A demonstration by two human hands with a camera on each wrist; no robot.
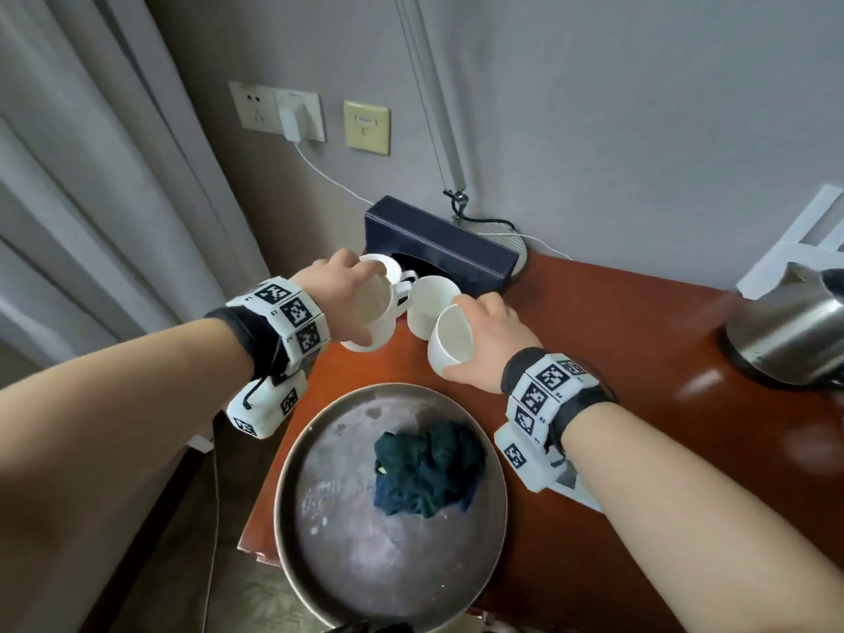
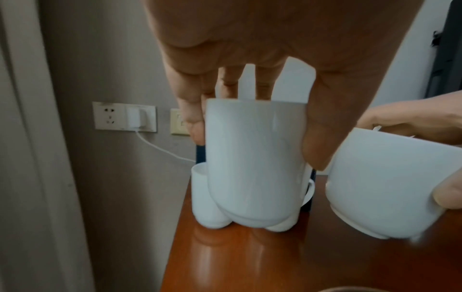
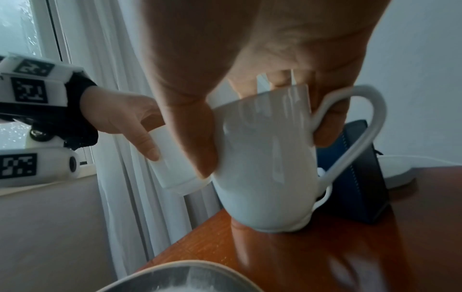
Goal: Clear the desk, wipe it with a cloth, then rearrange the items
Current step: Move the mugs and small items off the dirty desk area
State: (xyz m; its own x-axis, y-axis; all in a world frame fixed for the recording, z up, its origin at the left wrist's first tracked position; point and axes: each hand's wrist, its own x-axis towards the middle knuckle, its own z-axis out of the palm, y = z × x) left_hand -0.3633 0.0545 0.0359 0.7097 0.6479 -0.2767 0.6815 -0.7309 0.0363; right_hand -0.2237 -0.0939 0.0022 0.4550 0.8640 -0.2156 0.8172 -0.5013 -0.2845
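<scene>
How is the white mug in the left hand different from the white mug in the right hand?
The white ceramic mug in the left hand is lifted off the reddish wooden desk; the white ceramic mug in the right hand is tilted, its base at the desktop. The left hand hides its mug's handle; the right hand leaves its mug's handle showing in the right wrist view. Both are plain, white and empty.

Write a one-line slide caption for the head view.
Left hand and right hand each grip a white mug above the desk, near a tray holding a cloth.
</scene>
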